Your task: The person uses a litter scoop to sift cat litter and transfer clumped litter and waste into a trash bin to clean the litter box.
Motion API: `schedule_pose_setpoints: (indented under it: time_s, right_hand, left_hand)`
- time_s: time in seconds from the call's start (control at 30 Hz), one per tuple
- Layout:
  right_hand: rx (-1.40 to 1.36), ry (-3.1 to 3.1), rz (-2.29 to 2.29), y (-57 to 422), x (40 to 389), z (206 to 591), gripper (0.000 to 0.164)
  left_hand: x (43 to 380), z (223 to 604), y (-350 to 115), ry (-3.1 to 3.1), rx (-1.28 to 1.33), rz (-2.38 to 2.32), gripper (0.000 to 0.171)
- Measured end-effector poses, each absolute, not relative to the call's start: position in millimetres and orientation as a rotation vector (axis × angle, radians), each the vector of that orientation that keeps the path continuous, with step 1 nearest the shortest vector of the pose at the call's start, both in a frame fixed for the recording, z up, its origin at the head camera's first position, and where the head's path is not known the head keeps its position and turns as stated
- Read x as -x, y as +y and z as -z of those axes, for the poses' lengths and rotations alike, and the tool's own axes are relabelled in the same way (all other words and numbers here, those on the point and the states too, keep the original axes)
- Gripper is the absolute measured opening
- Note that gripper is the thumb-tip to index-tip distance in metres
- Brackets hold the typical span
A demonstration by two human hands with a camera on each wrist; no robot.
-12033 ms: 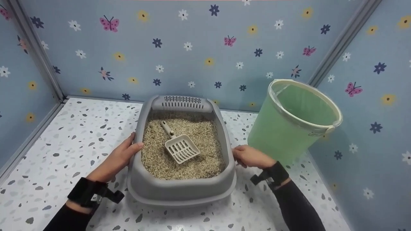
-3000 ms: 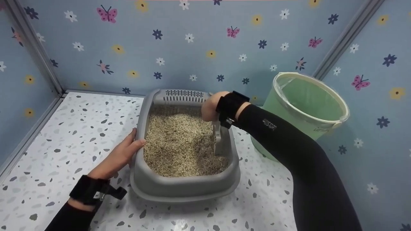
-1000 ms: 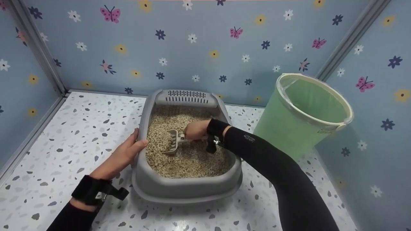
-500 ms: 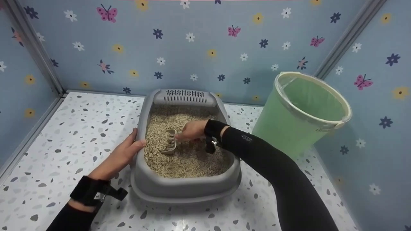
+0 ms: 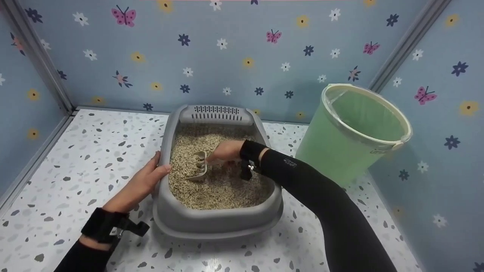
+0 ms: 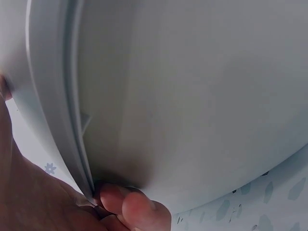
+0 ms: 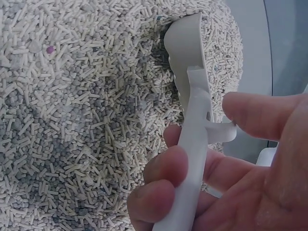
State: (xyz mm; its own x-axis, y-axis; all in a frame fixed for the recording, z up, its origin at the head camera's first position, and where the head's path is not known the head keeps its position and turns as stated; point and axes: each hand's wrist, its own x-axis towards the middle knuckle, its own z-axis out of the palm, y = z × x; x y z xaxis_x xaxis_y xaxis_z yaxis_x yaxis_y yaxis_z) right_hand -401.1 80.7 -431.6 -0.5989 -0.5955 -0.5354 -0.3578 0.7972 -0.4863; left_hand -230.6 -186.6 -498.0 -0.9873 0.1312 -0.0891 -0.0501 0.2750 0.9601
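Observation:
A grey litter box (image 5: 219, 216) stands on the speckled surface, filled with pellet litter (image 5: 227, 196). My left hand (image 5: 140, 187) grips its left rim, thumb on top; in the left wrist view the fingertips (image 6: 139, 209) curl up under the rim's edge. My right hand (image 5: 225, 151) reaches into the box and holds a beige litter scoop (image 5: 203, 173) by its handle. The right wrist view shows fingers wrapped round the handle and the thumb (image 7: 250, 113) beside a small hook on the scoop (image 7: 186, 45). The scoop's slotted head faces left, its lower edge sunk in the litter.
A green bin (image 5: 321, 147) with a cream rim and a clear liner stands right of the box, close to my right forearm. Flowered wall panels (image 5: 227, 56) enclose the back and both sides. The speckled surface (image 5: 94, 151) extends left of the box.
Earlier the scoop lay loose on the litter; then my right hand held it upright by the right wall. Now it is left of centre, my thumb shifted forward. My left hand keeps its grip.

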Motion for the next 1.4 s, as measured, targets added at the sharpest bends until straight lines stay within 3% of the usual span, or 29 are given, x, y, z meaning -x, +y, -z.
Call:
schedule_pose_setpoints:
  time_s: [0.63, 1.2, 1.4]
  right_hand:
    - [0.721, 2.219, 0.624, 96, 410, 412, 0.037]
    - [0.535, 2.236, 0.960, 132, 411, 377, 0.031]
    - [0.552, 2.295, 1.045, 144, 404, 367, 0.041]
  left_hand:
    - [230, 498, -187, 2.414, -0.091, -1.797, 0.096]
    - [231, 498, -186, 2.407, -0.097, -1.796, 0.095]
    - [230, 498, -186, 2.364, -0.125, -1.843, 0.095]
